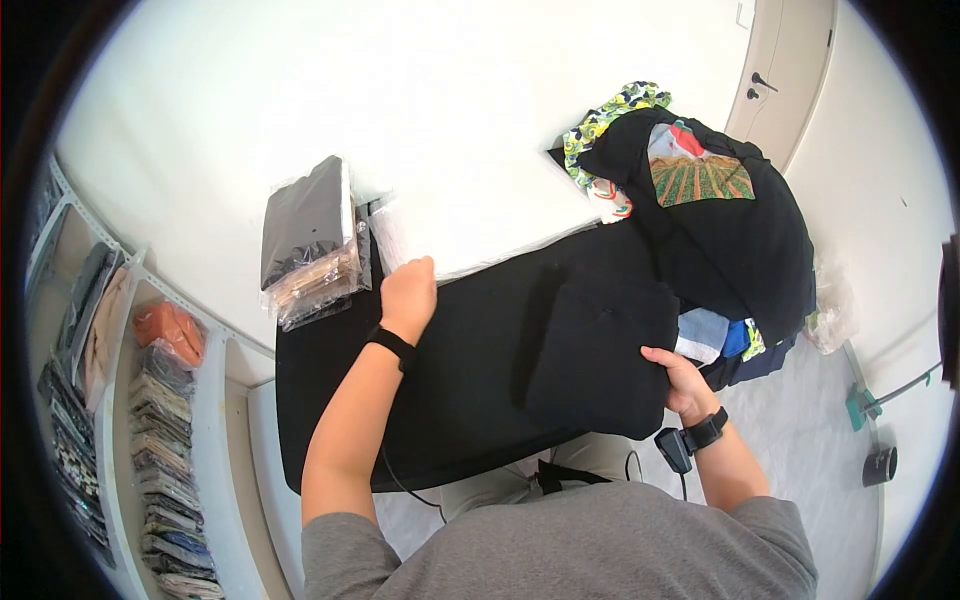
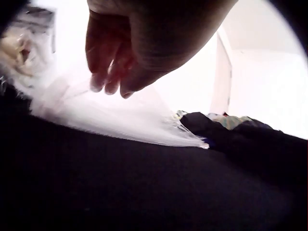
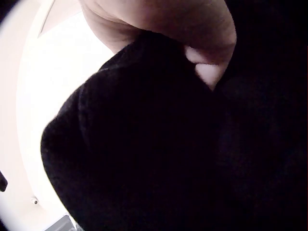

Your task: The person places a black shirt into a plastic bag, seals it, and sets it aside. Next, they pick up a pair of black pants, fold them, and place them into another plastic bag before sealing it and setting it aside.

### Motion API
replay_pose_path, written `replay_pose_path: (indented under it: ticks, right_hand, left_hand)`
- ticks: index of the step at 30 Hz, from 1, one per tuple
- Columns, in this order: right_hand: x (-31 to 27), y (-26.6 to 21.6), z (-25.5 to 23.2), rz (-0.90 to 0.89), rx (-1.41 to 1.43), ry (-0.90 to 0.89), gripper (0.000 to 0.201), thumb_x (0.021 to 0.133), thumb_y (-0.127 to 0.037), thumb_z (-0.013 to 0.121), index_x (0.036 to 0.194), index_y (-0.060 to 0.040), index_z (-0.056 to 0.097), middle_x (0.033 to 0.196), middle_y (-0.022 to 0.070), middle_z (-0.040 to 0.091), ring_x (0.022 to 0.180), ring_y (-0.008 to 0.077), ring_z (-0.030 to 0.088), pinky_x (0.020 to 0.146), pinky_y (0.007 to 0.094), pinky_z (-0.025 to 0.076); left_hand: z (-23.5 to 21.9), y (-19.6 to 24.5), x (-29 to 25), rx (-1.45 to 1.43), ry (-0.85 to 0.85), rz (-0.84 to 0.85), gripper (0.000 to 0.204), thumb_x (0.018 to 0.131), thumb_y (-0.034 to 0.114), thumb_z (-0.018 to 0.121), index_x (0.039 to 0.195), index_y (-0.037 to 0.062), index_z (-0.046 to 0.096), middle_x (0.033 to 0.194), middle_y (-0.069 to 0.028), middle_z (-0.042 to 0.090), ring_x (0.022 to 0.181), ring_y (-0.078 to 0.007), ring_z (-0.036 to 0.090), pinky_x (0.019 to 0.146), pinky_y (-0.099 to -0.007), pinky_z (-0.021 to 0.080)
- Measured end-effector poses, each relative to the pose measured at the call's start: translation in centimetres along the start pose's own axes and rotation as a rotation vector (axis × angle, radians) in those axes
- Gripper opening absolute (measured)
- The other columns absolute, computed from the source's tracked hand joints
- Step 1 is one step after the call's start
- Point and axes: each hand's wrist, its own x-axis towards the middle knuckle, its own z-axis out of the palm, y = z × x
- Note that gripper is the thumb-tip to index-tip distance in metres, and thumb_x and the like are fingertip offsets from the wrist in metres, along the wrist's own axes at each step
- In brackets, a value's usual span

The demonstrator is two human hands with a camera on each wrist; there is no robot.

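In the head view my left hand (image 1: 410, 298) is at the near left edge of a flat stack of clear plastic bags (image 1: 480, 235). The left wrist view shows its fingertips together, pinching the thin translucent plastic (image 2: 120, 115). My right hand (image 1: 685, 385) grips the right edge of a folded black garment (image 1: 605, 350), thumb on top. The garment is held over the black-covered table (image 1: 455, 380). Seen from the right wrist, the dark cloth (image 3: 144, 130) fills most of the view and partly hides the fingers.
Packed garments (image 1: 305, 235) in clear bags are piled at the table's back left. A heap of loose clothes (image 1: 730, 230), with a printed black shirt on top, covers the right end. Shelves (image 1: 215, 400) of bagged clothes stand on the left.
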Motion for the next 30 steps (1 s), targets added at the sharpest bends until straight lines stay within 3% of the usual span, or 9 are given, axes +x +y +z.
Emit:
replay_pose_path:
  ticks: [5,9,12,17,19,22,25,28,30]
  right_hand:
    - [-0.6,1.9,-1.0,-0.176,0.138,-0.034,0.044,0.082,-0.012,0.064,0.121,0.0023,0.051,0.113,0.0147,0.06,0.097,0.0258,0.06,0.087,0.0355,0.049]
    - [-1.0,2.5,-1.0,-0.224,0.165,-0.037,0.043,0.082,-0.011,0.064,0.12,0.0022,0.051,0.113,0.0145,0.06,0.097,0.0258,0.06,0.087,0.0357,0.049]
    - [-0.8,2.5,-1.1,-0.235,0.172,-0.049,0.042,0.082,-0.011,0.063,0.121,0.0022,0.051,0.113,0.0142,0.06,0.097,0.0253,0.061,0.087,0.0352,0.049]
    - [-1.1,2.4,-0.6,-0.244,0.177,-0.053,0.038,0.083,-0.012,0.062,0.117,0.0033,0.053,0.109,0.0147,0.062,0.094,0.0254,0.062,0.086,0.0355,0.051]
    - [-1.0,2.5,-0.5,-0.268,0.172,-0.046,0.036,0.084,-0.013,0.061,0.114,0.0058,0.055,0.106,0.0166,0.063,0.092,0.0264,0.064,0.084,0.0359,0.052]
    - [-0.9,2.2,-0.9,-0.208,0.175,-0.061,0.043,0.081,-0.01,0.064,0.121,0.0007,0.051,0.112,0.0133,0.06,0.097,0.0247,0.06,0.087,0.0352,0.049]
    - [-0.8,2.5,-1.1,-0.222,0.18,-0.072,0.045,0.081,-0.011,0.065,0.122,0.0008,0.05,0.113,0.0133,0.059,0.099,0.0252,0.059,0.089,0.036,0.048]
    - [-1.0,2.4,-1.1,-0.207,0.163,-0.063,0.046,0.081,-0.011,0.064,0.123,0.001,0.049,0.114,0.0131,0.059,0.099,0.025,0.059,0.088,0.0356,0.048]
    - [-1.0,2.4,-0.8,-0.229,0.171,-0.083,0.045,0.082,-0.01,0.064,0.122,0.0011,0.049,0.115,0.0131,0.058,0.099,0.0248,0.059,0.088,0.0352,0.048]
  left_hand:
    - [-1.9,6.7,-0.4,0.101,-0.106,0.108,0.007,0.077,0.007,0.054,0.074,0.0062,0.06,0.071,-0.0102,0.063,0.07,-0.026,0.066,0.06,-0.0381,0.052]
    - [-0.1,6.0,0.9,0.316,-0.035,0.122,0.006,0.077,0.01,0.055,0.076,0.0115,0.061,0.075,-0.0049,0.063,0.075,-0.0209,0.064,0.063,-0.0329,0.05]
    - [1.1,3.3,1.6,0.321,0.062,0.073,0.006,0.078,0.01,0.054,0.08,0.0109,0.059,0.077,-0.0054,0.063,0.078,-0.0227,0.062,0.066,-0.0369,0.047]
    - [1.3,0.9,0.6,0.208,-0.143,-0.043,0.006,0.078,0.009,0.053,0.079,0.0094,0.059,0.078,-0.0081,0.062,0.081,-0.0259,0.061,0.065,-0.0362,0.048]
    - [0.7,0.0,0.5,0.305,0.063,0.128,0.003,0.075,0.01,0.054,0.077,0.0103,0.056,0.076,-0.0057,0.057,0.08,-0.0232,0.057,0.064,-0.0337,0.046]
    - [-0.4,-0.6,0.9,0.295,0.256,0.296,0.004,0.073,0.012,0.054,0.075,0.0116,0.052,0.075,-0.0033,0.051,0.078,-0.0205,0.053,0.064,-0.0323,0.043]
    - [0.3,-1.0,1.0,0.313,0.265,0.334,0.005,0.072,0.013,0.054,0.075,0.0126,0.049,0.076,-0.0023,0.047,0.077,-0.019,0.05,0.065,-0.0314,0.04]
    - [2.2,-2.4,1.3,0.291,0.161,0.203,0.004,0.074,0.009,0.055,0.076,0.0107,0.052,0.079,-0.0052,0.054,0.081,-0.0232,0.055,0.067,-0.0362,0.043]
    - [2.9,-3.6,1.3,0.1,-0.147,-0.146,0.009,0.075,0.008,0.058,0.084,0.007,0.058,0.088,-0.0112,0.061,0.089,-0.0299,0.06,0.073,-0.0403,0.047]
